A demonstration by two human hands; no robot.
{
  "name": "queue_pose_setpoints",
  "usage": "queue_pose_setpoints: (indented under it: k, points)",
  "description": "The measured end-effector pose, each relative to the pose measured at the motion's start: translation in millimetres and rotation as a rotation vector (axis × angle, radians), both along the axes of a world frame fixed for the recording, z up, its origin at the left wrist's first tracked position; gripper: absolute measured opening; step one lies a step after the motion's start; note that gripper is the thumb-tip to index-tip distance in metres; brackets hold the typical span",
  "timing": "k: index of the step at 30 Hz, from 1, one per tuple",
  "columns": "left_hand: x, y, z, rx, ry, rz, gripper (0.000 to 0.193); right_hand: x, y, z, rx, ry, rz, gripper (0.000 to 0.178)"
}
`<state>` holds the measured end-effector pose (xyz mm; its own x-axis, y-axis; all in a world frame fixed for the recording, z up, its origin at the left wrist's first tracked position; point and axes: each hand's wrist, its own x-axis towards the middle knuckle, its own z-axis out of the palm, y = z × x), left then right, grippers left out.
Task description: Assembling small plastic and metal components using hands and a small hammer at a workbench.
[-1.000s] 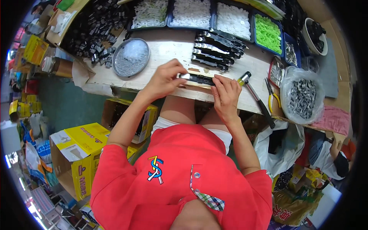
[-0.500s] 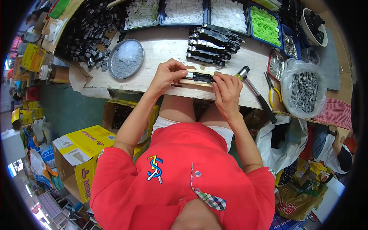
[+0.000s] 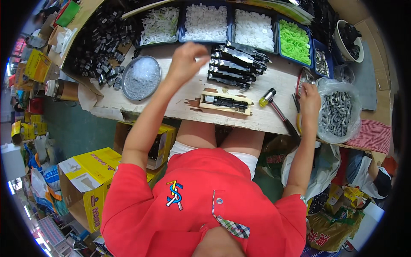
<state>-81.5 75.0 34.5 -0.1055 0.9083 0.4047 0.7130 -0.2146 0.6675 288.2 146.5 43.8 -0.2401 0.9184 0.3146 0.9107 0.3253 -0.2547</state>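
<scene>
Since the wooden holder (image 3: 227, 109) likely steadies the black part (image 3: 224, 102), the left hand (image 3: 187, 63) hangs half-open beyond it, the right hand (image 3: 310, 99), grip unclear, rightward.

A red short-sleeved shirt (image 3: 195, 175) with checked trim (image 3: 234, 227) tops white shorts (image 3: 185, 147).

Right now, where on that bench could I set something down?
Bare tabletop shows between the stacked black parts, hammer and right hand. Another free patch lies between the round dish and wooden holder, though the left forearm hangs over it. Trays crowd the far side; a clear bag of grey parts crowds the right end.
</scene>
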Motion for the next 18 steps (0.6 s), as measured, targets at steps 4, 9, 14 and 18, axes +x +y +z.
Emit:
queue_pose_setpoints:
  k: [4,9,14,18]
  points:
    - [-17.8,78.1,16.1,0.02,0.249,0.18,0.024,27.5,37.4,-13.0,-0.104,-0.221,-0.068,0.018]
    - [-26.4,126.7,13.0,-0.347,0.514,0.233,0.016,15.3,50.4,-20.8,-0.201,-0.351,-0.155,0.016]
    - [-50.9,132.2,5.4,-0.218,0.399,0.108,0.024,21.1,52.3,-22.2,-0.166,-0.271,-0.112,0.016]
    - [-51.1,111.6,22.8,-0.373,-0.365,0.136,0.018,37.4,55.8,-31.9,-0.127,-0.16,-0.103,0.017]
